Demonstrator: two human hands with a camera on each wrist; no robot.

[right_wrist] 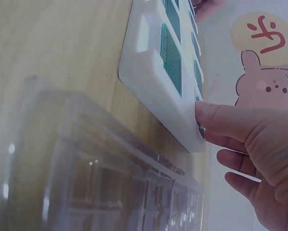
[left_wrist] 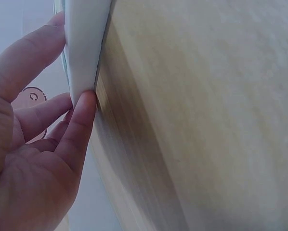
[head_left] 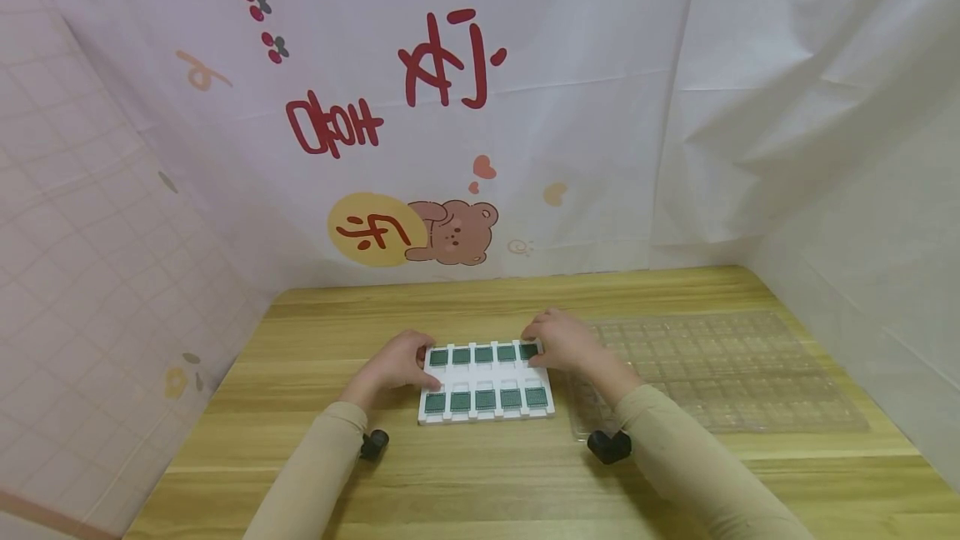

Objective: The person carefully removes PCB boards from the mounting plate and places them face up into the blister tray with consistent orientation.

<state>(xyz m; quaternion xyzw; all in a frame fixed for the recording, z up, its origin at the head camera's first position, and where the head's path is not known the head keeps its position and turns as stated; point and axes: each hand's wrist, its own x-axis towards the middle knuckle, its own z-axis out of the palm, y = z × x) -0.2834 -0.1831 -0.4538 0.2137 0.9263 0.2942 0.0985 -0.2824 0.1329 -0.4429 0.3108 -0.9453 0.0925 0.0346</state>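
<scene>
A white tray [head_left: 472, 374] lies in the middle of the wooden table, with two rows of small green circuit boards [head_left: 485, 399] in its slots. My left hand [head_left: 399, 363] grips the tray's left end; in the left wrist view its thumb is on the upper side and fingertips meet the lower edge of the white tray [left_wrist: 84, 53]. At the far right corner, my right hand [head_left: 564, 342] pinches the tray, thumb over the top and a finger at the side, beside a green board [right_wrist: 172, 60]. The other right fingers hang off the edge.
Right of the white tray lies a clear plastic blister tray [head_left: 712, 373] with many compartments, partly under my right forearm. A printed white curtain [head_left: 585, 148] hangs behind the wooden table [head_left: 480, 482] and along both sides. Black wrist mounts [head_left: 609, 446] sit below the sleeves.
</scene>
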